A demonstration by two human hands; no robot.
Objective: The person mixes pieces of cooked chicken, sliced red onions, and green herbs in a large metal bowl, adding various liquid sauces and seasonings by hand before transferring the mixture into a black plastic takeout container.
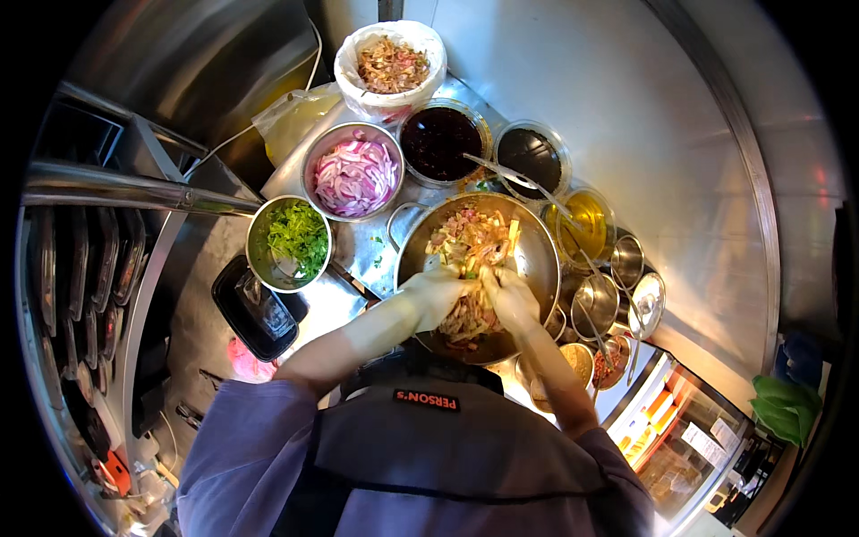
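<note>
A wide steel mixing bowl (541,258) with loop handles stands before me, holding a pile of shredded food (473,235) with pale strips and pinkish-brown pieces. Both hands are inside the bowl, close together over the middle of the pile. My left hand (437,295) is blurred; its fingertips close on some shreds. Opposite it, my right hand (513,301) pinches shreds between thumb and fingers. Both hands look covered by thin clear gloves. More shreds show below and between the hands; my fingertips are partly hidden in the food.
Sliced red onion fills a steel pot (310,166); chopped green herbs lie in another (254,243). Beyond are a lined tub (349,57), two dark-liquid containers (443,144) (530,159) and yellow oil (585,225). Long-handled ladles (537,188) cross the right side. A black tray (245,322) sits left.
</note>
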